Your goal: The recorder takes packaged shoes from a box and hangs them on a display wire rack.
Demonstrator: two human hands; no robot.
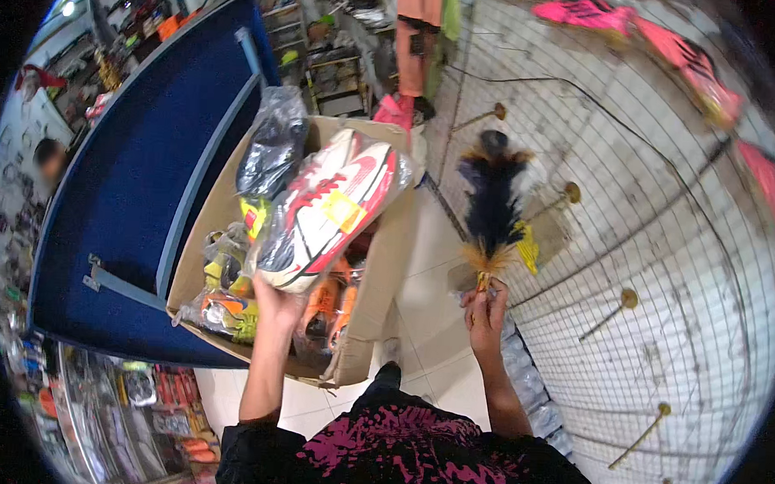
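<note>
My left hand (279,305) grips the heel end of a pair of white and red Nike shoes (337,207) in a clear plastic bag with a yellow sticker. The pair is over an open cardboard box (379,293). Inside the box lie a dark bagged pair (273,153), orange shoes (323,310) and several yellow-green bagged shoes (229,313). To the right, my right hand (487,308) holds a feather duster (493,208) by its handle, its dark feathers pointing away from me, close to the wire grid.
A wire grid panel (620,252) with protruding hooks (628,299) covers the right side. Pink shoes (687,60) hang high on it. On the left stands a dark blue panel (130,185) with metal brackets. Packed shelves (140,413) are at lower left; a person (50,159) is at far left.
</note>
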